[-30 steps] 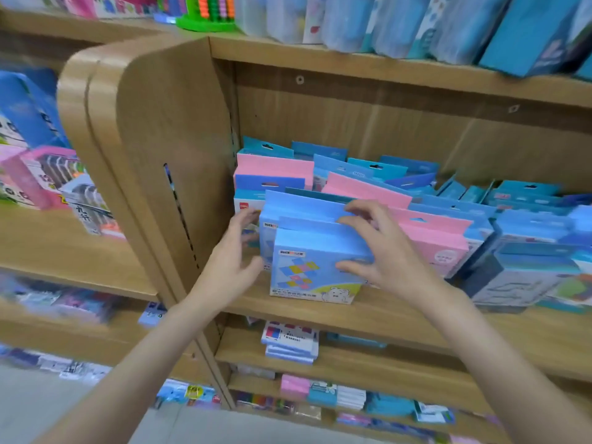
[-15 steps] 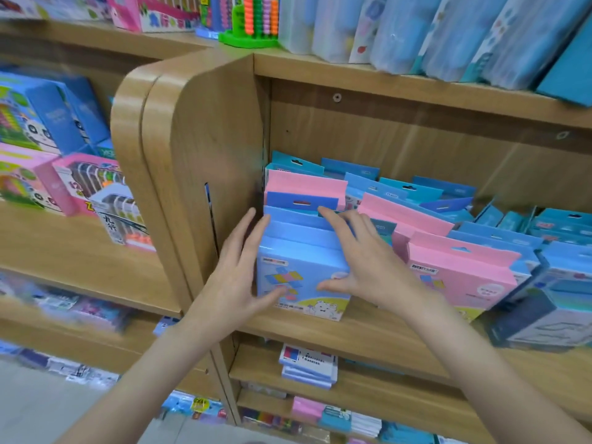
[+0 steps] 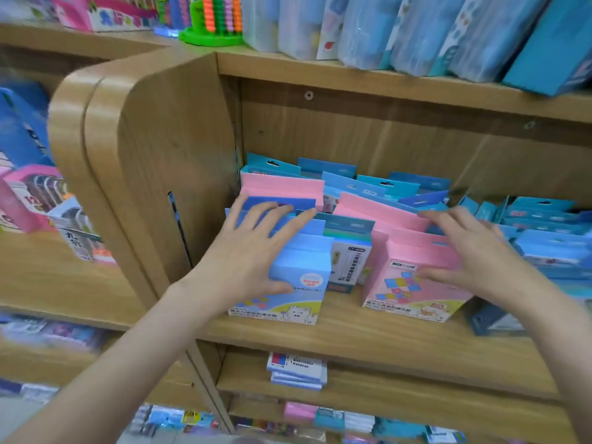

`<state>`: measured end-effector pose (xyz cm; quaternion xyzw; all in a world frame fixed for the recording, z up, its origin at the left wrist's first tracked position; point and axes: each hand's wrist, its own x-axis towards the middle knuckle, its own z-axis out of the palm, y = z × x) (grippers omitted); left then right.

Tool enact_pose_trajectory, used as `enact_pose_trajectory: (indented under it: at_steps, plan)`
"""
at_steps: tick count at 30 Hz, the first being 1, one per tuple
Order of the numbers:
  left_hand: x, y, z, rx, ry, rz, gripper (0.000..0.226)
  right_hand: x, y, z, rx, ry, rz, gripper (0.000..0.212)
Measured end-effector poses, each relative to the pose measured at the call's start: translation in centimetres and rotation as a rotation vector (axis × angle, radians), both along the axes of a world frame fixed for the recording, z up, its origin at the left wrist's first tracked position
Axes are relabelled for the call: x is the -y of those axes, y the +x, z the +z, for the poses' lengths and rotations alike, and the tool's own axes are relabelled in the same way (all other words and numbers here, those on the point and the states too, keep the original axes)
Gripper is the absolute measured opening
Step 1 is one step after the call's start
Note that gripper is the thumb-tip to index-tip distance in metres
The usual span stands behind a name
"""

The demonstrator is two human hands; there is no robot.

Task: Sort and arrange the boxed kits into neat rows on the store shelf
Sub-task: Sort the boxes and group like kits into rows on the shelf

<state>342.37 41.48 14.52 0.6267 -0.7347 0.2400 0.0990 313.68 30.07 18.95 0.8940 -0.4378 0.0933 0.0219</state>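
Blue and pink boxed kits stand in rows on the wooden shelf (image 3: pixel 352 336). My left hand (image 3: pixel 253 251) lies spread over the leftmost row, fingers straight across the box tops and thumb on the face of the front blue kit (image 3: pixel 304 277). My right hand (image 3: pixel 474 251) rests on the front pink kit (image 3: pixel 403 293), fingers reaching over the pink box behind it and thumb on its face. A teal-topped white kit (image 3: pixel 350 251) stands between the two rows, set further back.
The shelf's rounded wooden side panel (image 3: pixel 153 161) rises just left of my left hand. More blue kits (image 3: pixel 544 238) lie jumbled at the right. Packs fill the shelf above (image 3: pixel 416 33), and stacked boxes (image 3: pixel 296 371) sit on the shelf below.
My right hand left the blue stack and moved right onto the pink kits. My left hand slid from the stack's side onto its top. The view shifted left.
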Motion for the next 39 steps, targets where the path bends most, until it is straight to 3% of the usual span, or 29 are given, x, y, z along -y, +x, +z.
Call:
enact_pose_trajectory:
  at_steps: [6,10,15,19,22,24,26,29,33,39]
  plan:
    - [0.1,2.1,0.2,0.032,0.01,-0.021,0.113,0.0,-1.0,-0.7,0.008,0.148,0.001,0.066]
    - [-0.8,3.6,0.0,-0.024,0.084,-0.002,0.113,-1.8,1.2,0.4,0.023,0.187,0.14,0.067]
    - [-1.1,3.4,-0.1,-0.085,0.1,-0.008,0.112,-3.7,7.7,-0.6,-0.018,0.095,0.282,0.067]
    - [-1.4,3.5,0.0,-0.106,0.092,-0.046,0.109,-3.2,8.2,-0.1,0.143,0.158,0.311,0.063]
    - [-1.6,2.3,0.3,-0.232,0.116,-0.029,0.096,-1.0,6.1,0.7,0.361,0.118,0.241,0.041]
    - [-1.3,0.4,0.6,-0.31,0.094,-0.07,0.089,0.9,4.9,0.8,0.363,0.051,0.152,0.031]
    - [-0.4,-1.7,0.5,-0.3,0.083,-0.143,0.081,1.9,4.9,0.5,0.376,0.138,0.153,0.026]
    - [1.0,-3.1,-0.1,-0.293,0.036,-0.2,0.06,2.9,6.1,0.0,0.285,0.178,0.206,0.024]
    - [1.3,-2.9,-0.8,-0.304,-0.016,-0.207,0.051,3.7,7.0,0.1,0.168,0.132,0.197,0.009]
    - [1.5,-3.0,-0.9,-0.311,-0.011,-0.212,0.048,1.8,1.3,4.0,0.618,0.209,0.02,0.013]
